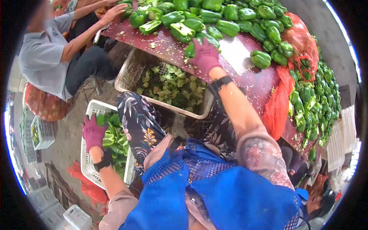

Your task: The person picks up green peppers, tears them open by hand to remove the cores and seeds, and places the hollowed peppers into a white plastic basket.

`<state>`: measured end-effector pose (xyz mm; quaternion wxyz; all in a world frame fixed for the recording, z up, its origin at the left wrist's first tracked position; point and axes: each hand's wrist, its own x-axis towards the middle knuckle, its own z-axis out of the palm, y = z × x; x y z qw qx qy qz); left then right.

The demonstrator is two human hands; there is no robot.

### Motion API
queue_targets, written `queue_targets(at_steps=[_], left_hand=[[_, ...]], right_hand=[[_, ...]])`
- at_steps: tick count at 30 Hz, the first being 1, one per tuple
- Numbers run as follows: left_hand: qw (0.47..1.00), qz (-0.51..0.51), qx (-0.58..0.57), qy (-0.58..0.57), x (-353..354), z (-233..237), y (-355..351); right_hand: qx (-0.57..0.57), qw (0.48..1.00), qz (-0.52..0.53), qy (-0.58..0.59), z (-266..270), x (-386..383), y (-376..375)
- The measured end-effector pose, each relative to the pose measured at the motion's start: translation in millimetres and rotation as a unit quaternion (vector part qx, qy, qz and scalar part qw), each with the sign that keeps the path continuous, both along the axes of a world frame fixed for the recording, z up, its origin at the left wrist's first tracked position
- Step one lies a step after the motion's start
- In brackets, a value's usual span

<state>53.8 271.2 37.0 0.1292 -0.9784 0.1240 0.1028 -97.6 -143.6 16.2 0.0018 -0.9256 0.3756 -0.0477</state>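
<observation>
My left hand (93,132), in a purple glove, is over the white crate of green peppers (115,138), its fingers apart at the crate's left side. On the red table (172,53) my right hand (204,55), also gloved in purple, reaches onto a green pepper (189,50) at the near edge of the pile. The glove covers part of that pepper. Cut and whole green peppers (182,31) lie just beyond it, with pale seeds scattered about.
Under the table edge stands a crate of pepper scraps (172,86). A co-worker (46,53) sits at the left, hands near the peppers. Red mesh sacks (278,103) hang at the right beside a large pepper heap (318,99).
</observation>
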Motion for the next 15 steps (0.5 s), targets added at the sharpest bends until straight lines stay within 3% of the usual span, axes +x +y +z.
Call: queue_targets(at_steps=[2,3,4,5,6,8,9,10,11,12,13,14,15], left_hand=[[0.992,-0.056,-0.105,-0.037,3.7,-37.6,14.9],[0.985,-0.062,-0.148,-0.066,5.6,-56.6,38.1],[0.982,-0.034,-0.169,-0.075,-3.0,-62.9,26.8],[0.944,-0.123,-0.263,-0.153,-21.4,-52.2,13.4],[0.916,-0.086,-0.374,-0.119,-38.4,-30.5,-11.8],[0.831,-0.136,-0.53,-0.106,-76.4,-0.5,-59.2],[0.789,-0.21,-0.569,-0.091,-85.8,-15.3,-73.4],[0.785,-0.244,-0.569,-0.026,-104.4,6.3,-84.7],[0.761,-0.267,-0.592,0.009,-114.7,-10.6,-104.0],[0.739,-0.279,-0.61,0.059,-121.6,-25.1,-121.9],[0.715,-0.247,-0.648,0.09,-122.0,-29.3,-133.2],[0.686,-0.216,-0.684,0.122,-120.1,-32.7,-142.7],[0.653,-0.189,-0.717,0.155,-117.8,-34.9,-148.6]], right_hand=[[0.038,0.998,0.045,0.028,-24.9,11.4,-32.4],[-0.039,0.991,0.128,-0.002,-73.7,15.3,-67.7],[0.033,0.984,0.173,0.007,-86.9,23.0,-85.8],[0.033,0.986,0.14,0.08,-66.5,38.1,-72.0],[0.011,0.987,0.123,0.103,-54.3,45.3,-62.1],[-0.011,0.987,0.123,0.101,-67.0,52.8,-70.5],[0.023,0.991,0.113,0.071,-66.4,53.8,-71.4],[0.056,0.992,0.103,0.039,-66.0,55.7,-72.6],[0.03,0.986,0.152,-0.069,-101.3,52.7,-104.8],[0.32,0.906,0.182,-0.211,-88.3,41.2,-99.5],[0.513,0.79,0.088,-0.325,-45.2,21.0,-49.6],[0.553,0.741,0.12,-0.361,-63.8,6.0,-59.9],[0.492,0.772,0.191,-0.355,-62.7,-7.1,-48.9]])
